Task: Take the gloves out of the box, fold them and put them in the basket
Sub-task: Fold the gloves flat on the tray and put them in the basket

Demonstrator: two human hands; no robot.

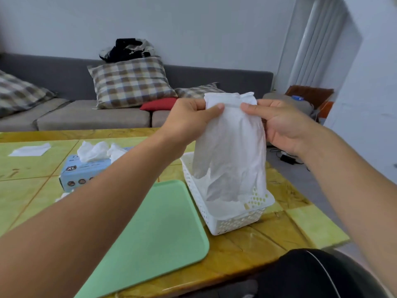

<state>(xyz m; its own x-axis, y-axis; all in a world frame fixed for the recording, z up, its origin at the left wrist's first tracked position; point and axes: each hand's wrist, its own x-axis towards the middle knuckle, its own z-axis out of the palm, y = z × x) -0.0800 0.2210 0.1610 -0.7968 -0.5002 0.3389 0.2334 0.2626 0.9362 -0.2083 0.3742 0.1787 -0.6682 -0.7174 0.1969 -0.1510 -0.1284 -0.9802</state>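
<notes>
Above a white basket [217, 220] on a yellow-green table [300, 222], a white glove [232, 151] hanging by its cuff, pinched by left hand [189, 119] and right hand [285, 125], glove box [83, 171] at left

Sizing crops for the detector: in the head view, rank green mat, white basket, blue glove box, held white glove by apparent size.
1. Green mat, nearest the camera.
2. White perforated basket and held white glove: too similar.
3. Blue glove box, partly hidden.

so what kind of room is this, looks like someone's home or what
Most likely a home living room: a grey sofa with checked cushions stands against the wall, and the person works at a low yellow-green tiled table in front of it, holding a white glove up in both hands.
</notes>
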